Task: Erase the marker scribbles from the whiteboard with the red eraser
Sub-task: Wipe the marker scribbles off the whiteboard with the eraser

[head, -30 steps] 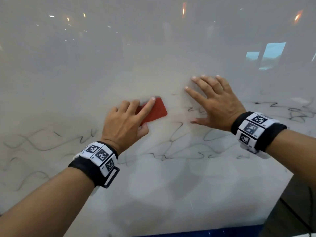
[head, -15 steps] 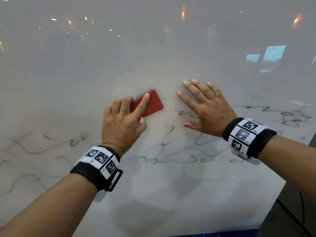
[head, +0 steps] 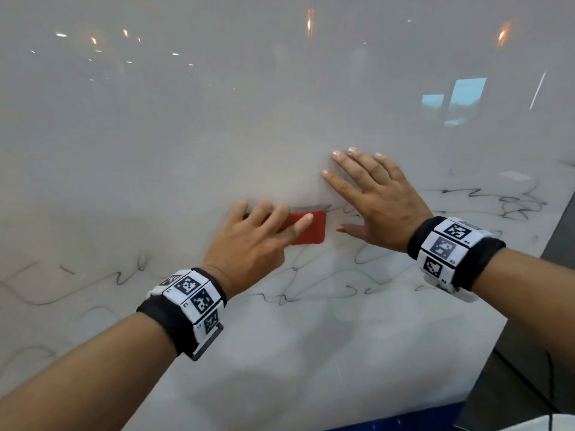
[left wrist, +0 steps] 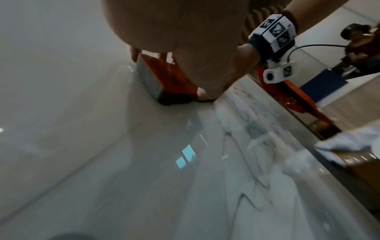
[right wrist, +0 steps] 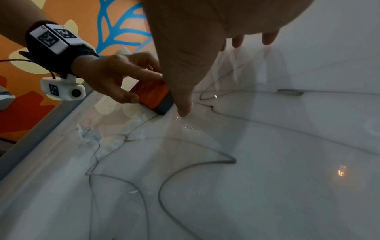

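Observation:
The red eraser [head: 311,228] lies level against the whiteboard [head: 280,88], felt side down. My left hand [head: 273,225] grips it, fingers across its top and thumb at its lower edge, as the right wrist view shows on the eraser [right wrist: 153,94]. Flat on the board just right of the eraser is my right hand [head: 370,197], fingers spread and straight, thumb close to the eraser's right end. Thin black marker scribbles [head: 311,293] run across the board below and to both sides of the hands. Above them the board is wiped, with a faint smear.
The board's right edge meets a dark floor strip [head: 544,353] with a cable. A blue band [head: 389,421] shows under the bottom edge. An orange wall with a blue pattern [right wrist: 123,19] stands beyond the board's frame. Another person [left wrist: 357,37] sits far off.
My left hand slid the eraser up and left, then down and right towards my right thumb. The eraser went from tilted to level. My right hand stayed flat on the board.

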### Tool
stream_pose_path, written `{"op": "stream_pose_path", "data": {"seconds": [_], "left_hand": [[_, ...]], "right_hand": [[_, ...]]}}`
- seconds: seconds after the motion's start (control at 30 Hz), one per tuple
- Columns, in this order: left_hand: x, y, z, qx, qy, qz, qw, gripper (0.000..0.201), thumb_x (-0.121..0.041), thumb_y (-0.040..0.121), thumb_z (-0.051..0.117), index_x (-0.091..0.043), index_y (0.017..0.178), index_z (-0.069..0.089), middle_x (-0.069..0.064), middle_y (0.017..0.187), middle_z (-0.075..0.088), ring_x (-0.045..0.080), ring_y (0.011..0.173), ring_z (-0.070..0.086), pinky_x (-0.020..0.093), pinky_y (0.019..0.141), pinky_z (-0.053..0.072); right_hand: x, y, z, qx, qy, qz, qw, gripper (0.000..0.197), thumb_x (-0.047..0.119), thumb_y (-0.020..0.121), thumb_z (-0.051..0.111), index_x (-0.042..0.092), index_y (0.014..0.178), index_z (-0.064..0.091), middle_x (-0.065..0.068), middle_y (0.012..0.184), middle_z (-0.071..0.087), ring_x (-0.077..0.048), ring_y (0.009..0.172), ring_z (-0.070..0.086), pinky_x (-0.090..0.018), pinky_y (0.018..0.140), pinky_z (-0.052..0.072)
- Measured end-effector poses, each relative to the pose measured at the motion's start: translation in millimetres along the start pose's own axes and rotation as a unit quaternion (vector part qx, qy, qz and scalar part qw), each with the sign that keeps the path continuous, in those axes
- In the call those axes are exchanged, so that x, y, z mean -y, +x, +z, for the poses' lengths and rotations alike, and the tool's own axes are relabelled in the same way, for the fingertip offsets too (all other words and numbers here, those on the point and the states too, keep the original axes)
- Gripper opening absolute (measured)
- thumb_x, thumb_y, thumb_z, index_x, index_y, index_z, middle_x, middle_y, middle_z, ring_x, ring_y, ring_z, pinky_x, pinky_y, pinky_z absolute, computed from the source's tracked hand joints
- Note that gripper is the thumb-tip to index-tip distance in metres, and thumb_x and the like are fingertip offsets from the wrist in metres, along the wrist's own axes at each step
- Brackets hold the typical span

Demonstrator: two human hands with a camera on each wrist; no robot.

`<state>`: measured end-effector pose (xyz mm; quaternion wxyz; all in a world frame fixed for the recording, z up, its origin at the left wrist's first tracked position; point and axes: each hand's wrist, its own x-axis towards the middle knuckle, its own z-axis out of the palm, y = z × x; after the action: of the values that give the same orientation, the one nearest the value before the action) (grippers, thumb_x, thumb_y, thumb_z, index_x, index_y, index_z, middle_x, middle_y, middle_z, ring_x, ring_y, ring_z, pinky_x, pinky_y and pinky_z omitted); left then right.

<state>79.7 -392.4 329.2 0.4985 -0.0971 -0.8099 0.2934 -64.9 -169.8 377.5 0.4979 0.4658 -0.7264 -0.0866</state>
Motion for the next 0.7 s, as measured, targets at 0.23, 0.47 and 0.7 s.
{"op": "stream_pose_path", "data": {"seconds": [0.23,0.47,0.7], "left_hand": [[7.4,21.7,-9.1,-0.011,0.003,-0.177,0.984,0.062,-0.032,0.080,0.058,-0.028,0.142,0.052,0.009,0.112,0.059,0.031,0.095,0.047,0.043,0.075,0.039],[-14.3,12.2,10.6,0.037,-0.019,0.038,0.998,0.059,-0.024,0.079,0.057,-0.025,0.138,0.055,0.010,0.111,0.061,0.032,0.087,0.057,0.045,0.073,0.048],[-16.8,31.8,-0.5,0.026,0.018,-0.160,0.987,0.066,-0.032,0.080,0.062,-0.030,0.144,0.048,0.010,0.117,0.057,0.032,0.097,0.048,0.044,0.081,0.041]], "right_hand": [[-17.8,-8.8,4.2,-0.002,-0.013,0.009,1.000,0.100,0.061,0.075,0.070,0.018,0.154,0.028,-0.014,0.161,0.024,-0.034,0.146,0.026,-0.055,0.114,0.027],[-34.3,-21.4,12.4,0.002,-0.013,0.003,1.000,0.102,0.061,0.074,0.070,0.016,0.155,0.026,-0.014,0.161,0.021,-0.035,0.147,0.024,-0.055,0.115,0.025],[-33.2,-21.9,16.3,-0.005,0.009,0.005,1.000,0.102,0.057,0.073,0.073,0.014,0.154,0.028,-0.016,0.161,0.023,-0.036,0.146,0.025,-0.055,0.114,0.027]]}}
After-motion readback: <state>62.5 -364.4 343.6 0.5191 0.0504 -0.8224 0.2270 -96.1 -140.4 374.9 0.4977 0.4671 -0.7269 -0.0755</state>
